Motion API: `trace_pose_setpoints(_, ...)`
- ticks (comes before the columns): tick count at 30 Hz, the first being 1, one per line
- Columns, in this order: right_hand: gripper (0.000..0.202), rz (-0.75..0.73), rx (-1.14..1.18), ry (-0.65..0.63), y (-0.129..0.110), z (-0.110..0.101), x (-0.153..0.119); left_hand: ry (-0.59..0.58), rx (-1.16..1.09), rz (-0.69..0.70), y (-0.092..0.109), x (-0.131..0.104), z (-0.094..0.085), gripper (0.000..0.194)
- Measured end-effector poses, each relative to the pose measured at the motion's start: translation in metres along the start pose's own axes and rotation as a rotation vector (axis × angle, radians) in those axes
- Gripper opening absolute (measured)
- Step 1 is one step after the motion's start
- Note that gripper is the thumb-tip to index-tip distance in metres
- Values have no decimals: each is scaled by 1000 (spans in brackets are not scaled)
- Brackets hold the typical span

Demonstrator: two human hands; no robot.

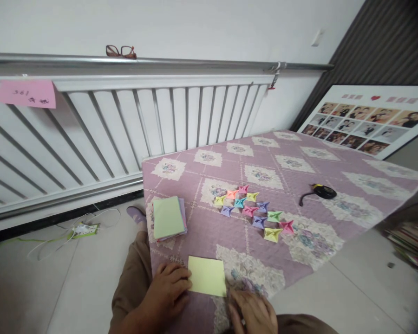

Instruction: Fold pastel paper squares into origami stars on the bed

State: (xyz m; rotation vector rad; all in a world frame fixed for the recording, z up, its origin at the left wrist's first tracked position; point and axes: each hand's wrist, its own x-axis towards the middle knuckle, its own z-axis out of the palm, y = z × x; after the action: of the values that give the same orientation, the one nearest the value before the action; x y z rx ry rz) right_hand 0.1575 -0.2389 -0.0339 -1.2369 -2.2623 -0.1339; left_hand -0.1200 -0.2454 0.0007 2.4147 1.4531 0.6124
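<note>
A pale yellow square of paper lies flat near the front edge of the cloth-covered table. My left hand rests on the cloth, its fingertips touching the paper's left edge. By the lower right corner of the paper is my right hand, somewhat blurred, with its thumb apart from its fingers and nothing visible in it. Beyond my left hand sits a stack of coloured paper with a light green sheet on top. Several small folded paper pieces in mixed colours stand in slanting rows farther back.
A black coiled cord or strap lies on the table's right side. White radiator bars run along the wall, with glasses on the pipe above. A photo board leans at the back right. A power strip lies on the floor.
</note>
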Motion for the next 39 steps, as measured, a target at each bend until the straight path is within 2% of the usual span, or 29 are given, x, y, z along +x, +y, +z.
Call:
trace_pose_setpoints(3,22,25,126,-47,-29,1,23,-10,-55,-66,3,4,-1,18)
trace_pose_setpoints(5,24,22,234,-131,-50,8,36,-18,-78,-83,3,7,-2,18)
trace_pose_setpoints(8,29,135,281,-134,-68,19,48,-16,-99,-97,2,9,-3,23)
trace_pose_setpoints(11,30,174,282,-123,-66,26,51,-11,-115,-103,1,9,-3,26)
trace_pose_setpoints(16,19,175,299,-125,-59,26,52,-19,-87,-87,-3,9,-1,27)
trace_pose_setpoints(21,15,168,322,-123,-62,17,56,-27,49,45,-10,10,4,15)
trace_pose_setpoints(25,26,169,346,-179,-59,11,58,-41,187,111,-13,12,7,13)
trace_pose_setpoints(29,28,96,320,-228,-54,12,57,-47,211,112,-12,14,6,10)
trace_pose_setpoints(35,17,61,253,-68,-56,23,51,-42,182,104,-12,14,5,29)
trace_pose_setpoints(36,15,62,261,-37,-57,24,51,-33,193,111,-12,14,6,27)
trace_pose_setpoints(39,14,66,283,-17,-60,23,51,55,240,122,-13,15,10,3)
